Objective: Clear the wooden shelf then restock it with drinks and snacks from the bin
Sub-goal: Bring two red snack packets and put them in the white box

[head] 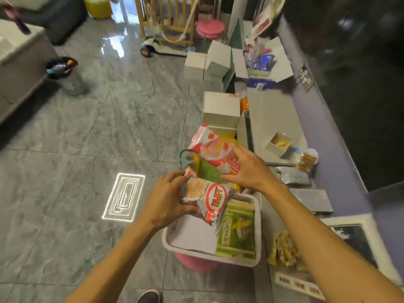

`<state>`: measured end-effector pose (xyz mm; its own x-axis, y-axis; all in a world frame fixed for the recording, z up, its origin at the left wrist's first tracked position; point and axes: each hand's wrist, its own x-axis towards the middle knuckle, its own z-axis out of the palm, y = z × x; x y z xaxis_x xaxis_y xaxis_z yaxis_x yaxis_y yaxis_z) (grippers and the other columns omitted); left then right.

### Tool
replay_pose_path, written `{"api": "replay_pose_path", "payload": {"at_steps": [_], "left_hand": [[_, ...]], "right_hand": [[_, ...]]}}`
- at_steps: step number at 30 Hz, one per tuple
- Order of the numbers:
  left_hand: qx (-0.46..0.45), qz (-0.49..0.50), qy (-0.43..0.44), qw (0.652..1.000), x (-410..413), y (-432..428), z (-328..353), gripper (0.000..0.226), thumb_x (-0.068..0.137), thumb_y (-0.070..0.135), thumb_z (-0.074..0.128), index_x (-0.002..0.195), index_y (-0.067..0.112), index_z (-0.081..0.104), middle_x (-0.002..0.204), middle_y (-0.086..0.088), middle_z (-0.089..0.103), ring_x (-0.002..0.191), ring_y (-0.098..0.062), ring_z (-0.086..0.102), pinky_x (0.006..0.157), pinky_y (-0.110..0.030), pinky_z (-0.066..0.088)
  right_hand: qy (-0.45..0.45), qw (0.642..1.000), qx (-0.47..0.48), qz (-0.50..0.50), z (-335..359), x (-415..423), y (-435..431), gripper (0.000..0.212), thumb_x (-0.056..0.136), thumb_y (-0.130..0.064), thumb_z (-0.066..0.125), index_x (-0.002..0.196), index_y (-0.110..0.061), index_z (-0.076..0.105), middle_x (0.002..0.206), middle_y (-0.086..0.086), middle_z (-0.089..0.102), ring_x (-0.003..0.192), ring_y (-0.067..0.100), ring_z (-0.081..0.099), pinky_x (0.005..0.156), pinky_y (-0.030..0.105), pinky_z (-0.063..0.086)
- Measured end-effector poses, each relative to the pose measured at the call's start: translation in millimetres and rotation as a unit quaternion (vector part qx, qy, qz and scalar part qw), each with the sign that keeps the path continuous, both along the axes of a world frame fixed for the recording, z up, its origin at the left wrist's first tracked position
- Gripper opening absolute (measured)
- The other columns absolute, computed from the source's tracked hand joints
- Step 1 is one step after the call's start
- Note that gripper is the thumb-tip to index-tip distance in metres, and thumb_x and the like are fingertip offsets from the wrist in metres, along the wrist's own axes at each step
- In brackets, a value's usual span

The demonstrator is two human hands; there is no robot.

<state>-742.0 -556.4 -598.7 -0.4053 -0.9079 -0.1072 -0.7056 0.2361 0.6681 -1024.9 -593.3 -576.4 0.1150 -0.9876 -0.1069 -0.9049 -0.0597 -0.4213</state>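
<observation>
A white bin (259, 217) stands on the floor below me, with a green packet (237, 232) and grey paper inside. Above its far end, my left hand (169, 197) grips a red-and-white shrimp chips bag (209, 199) from the left. My right hand (244, 167) rests on a red strawberry wafer biscuit bag (213, 147), thumb under its lower edge; how firmly it holds the bag is unclear. A green bag (208, 172) and something yellow show between the two bags. The wooden shelf is out of view.
White boxes (220, 110) stand behind the bin. On the grey ledge (271, 114) to the right lie a small open box, a snack cup (308, 159) and a silver packet (293, 174). A yellow snack bag (284, 250) lies right of the bin. A waste bin (65, 75) stands at left.
</observation>
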Motion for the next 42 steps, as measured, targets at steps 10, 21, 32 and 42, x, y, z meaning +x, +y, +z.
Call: {"api": "replay_pose_path", "payload": {"at_steps": [10, 21, 32, 42], "left_hand": [[-0.165, -0.062, 0.014, 0.984, 4, -28, 272, 0.106, 0.061, 0.070, 0.089, 0.151, 0.027, 0.054, 0.153, -0.001, 0.052, 0.135, -0.029, 0.052, 0.107, -0.053, 0.052], [-0.221, -0.296, 0.060, 0.927, -84, 12, 369, 0.102, 0.060, 0.078, 0.080, 0.145, 0.027, 0.059, 0.146, 0.005, 0.056, 0.129, -0.021, 0.055, 0.105, -0.045, 0.052], [-0.162, -0.544, 0.104, 0.816, -234, 253, 379, 0.098, 0.068, 0.071, 0.085, 0.150, 0.031, 0.051, 0.152, 0.011, 0.047, 0.135, -0.017, 0.047, 0.111, -0.042, 0.048], [-0.141, -0.669, 0.092, 0.724, -285, 475, 341, 0.098, 0.070, 0.063, 0.087, 0.152, 0.024, 0.050, 0.154, 0.001, 0.048, 0.135, -0.025, 0.052, 0.111, -0.047, 0.050]], "right_hand": [[0.014, 0.991, -0.088, -0.101, 306, -17, 61, 0.119, 0.068, -0.073, 0.086, 0.162, -0.030, 0.027, 0.151, 0.002, 0.053, 0.131, 0.024, 0.059, 0.103, 0.052, 0.056], [0.042, 0.930, -0.123, -0.343, 421, -24, 241, 0.114, 0.074, -0.064, 0.088, 0.163, -0.023, 0.030, 0.161, 0.004, 0.048, 0.140, 0.029, 0.055, 0.109, 0.051, 0.052], [0.064, 0.774, -0.117, -0.620, 411, -24, 566, 0.096, 0.067, -0.069, 0.089, 0.145, -0.028, 0.051, 0.140, -0.001, 0.064, 0.122, 0.025, 0.063, 0.096, 0.047, 0.057], [0.043, 0.609, -0.120, -0.783, 357, 29, 801, 0.087, 0.074, -0.069, 0.086, 0.146, -0.035, 0.049, 0.138, -0.005, 0.065, 0.119, 0.021, 0.068, 0.090, 0.037, 0.059]]}}
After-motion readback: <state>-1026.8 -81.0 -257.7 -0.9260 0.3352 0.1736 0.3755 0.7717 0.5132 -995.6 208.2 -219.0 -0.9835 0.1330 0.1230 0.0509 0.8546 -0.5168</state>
